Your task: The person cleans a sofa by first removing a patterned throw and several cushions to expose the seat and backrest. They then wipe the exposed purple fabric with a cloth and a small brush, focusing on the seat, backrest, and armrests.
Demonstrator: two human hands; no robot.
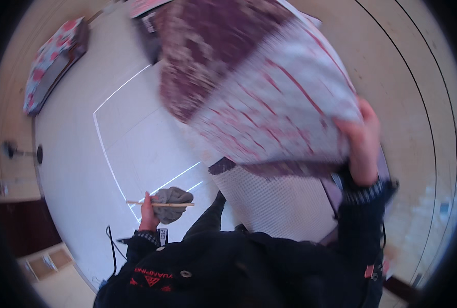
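My right hand [361, 142] grips the edge of a large patterned cushion or thick folded cloth [267, 104]. It is white with red streaks and has a purple and beige part; motion blurs it somewhat. Low at the left, my left hand [149, 213] holds a bunched grey cloth [172, 196] together with a thin wooden stick or chopsticks [174, 205]. A pale textured mat or cover [274, 204] lies beneath the raised fabric, with a dark purple piece [222, 165] near its upper left corner. What the raised fabric hides behind it cannot be seen.
Pale tiled floor [136, 127] extends on the left. A floral-covered bench or box [53, 65] stands at the upper left, with a black stand-like object [24, 152] below it. Shelving [45, 265] is at the lower left, and a dark piece of furniture [145, 34] at the top.
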